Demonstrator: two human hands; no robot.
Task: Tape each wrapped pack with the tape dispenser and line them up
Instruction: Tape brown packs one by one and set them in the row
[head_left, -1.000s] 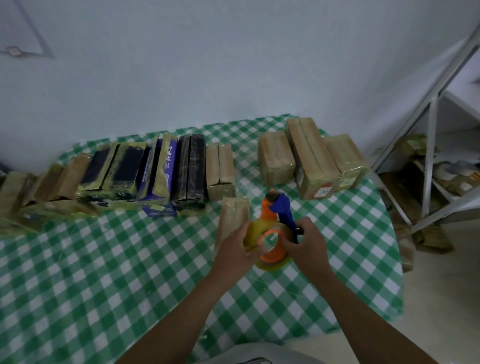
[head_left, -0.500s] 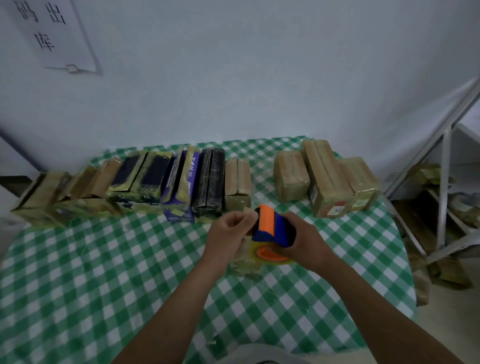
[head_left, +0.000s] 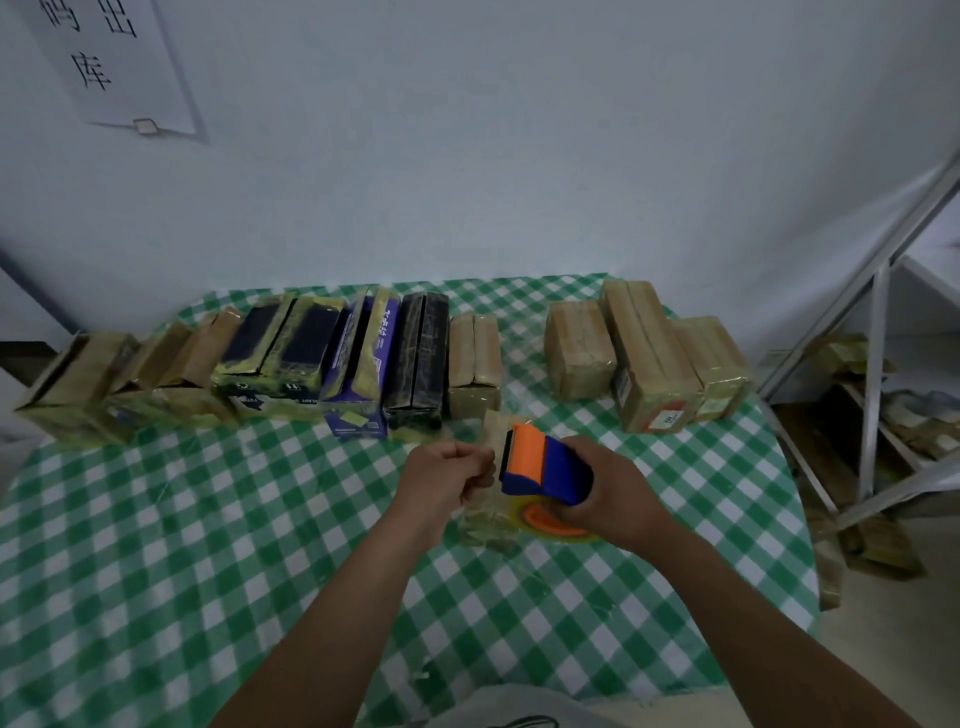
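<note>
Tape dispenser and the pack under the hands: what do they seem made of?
Tape dispenser: likely hard plastic, matt orange and blue, with moulded edges. Pack: brownish wrapping, perhaps paper, under glossy clear film or tape, judging by its wrinkled shine.

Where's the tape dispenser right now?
In the head view the tape dispenser is gripped in the right hand, centre-right over the table, above a wrapped pack and just right of the left hand.
</note>
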